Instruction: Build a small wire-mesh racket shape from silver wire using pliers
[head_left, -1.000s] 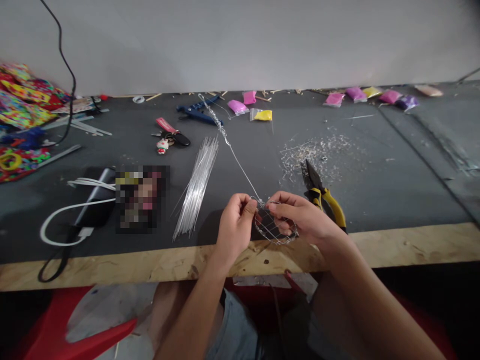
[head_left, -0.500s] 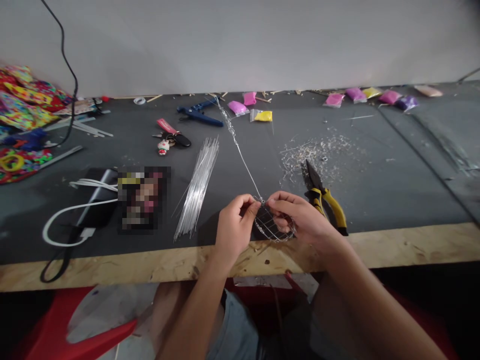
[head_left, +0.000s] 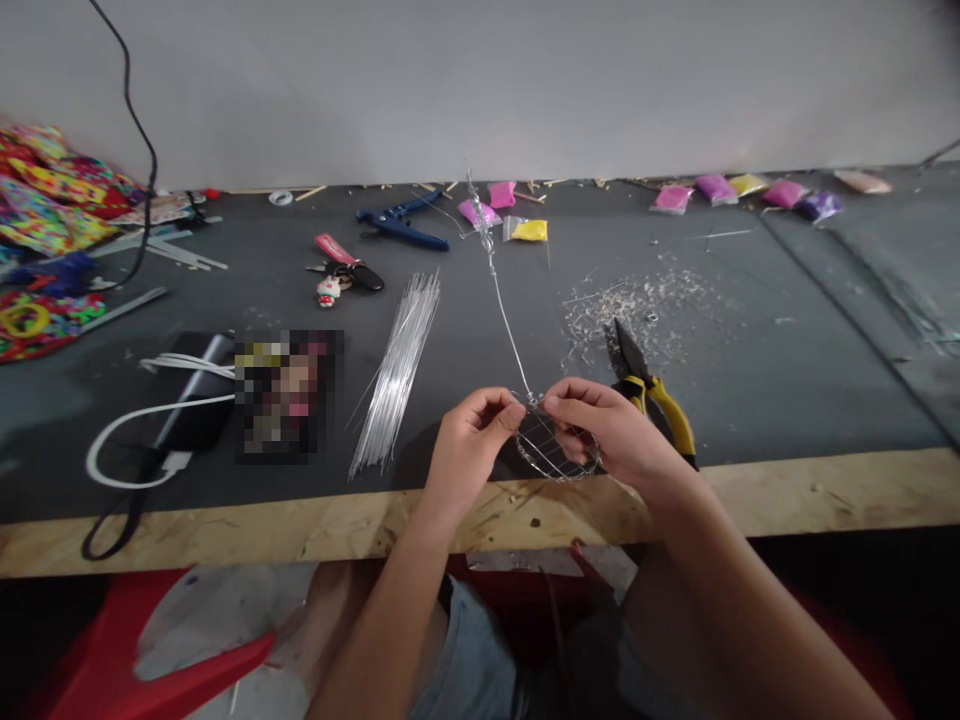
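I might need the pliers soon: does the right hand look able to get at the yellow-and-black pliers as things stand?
Probably yes: the pliers lie just beyond the right hand, though its fingers are on the wire mesh.

Dim indoor light — soft shadows, edges blurred + distorted, approx.

And we're looking across the table now: not one word, brand, number or sign can be read. Over at the keys point(head_left: 343, 282), the red tag point(head_left: 331, 248) on their far side shows faint pale marks, too small to make out. Nearer the person than the keys, a pixelated patch point(head_left: 289, 398) hides whatever surface lies under it, so nothing reads there either.
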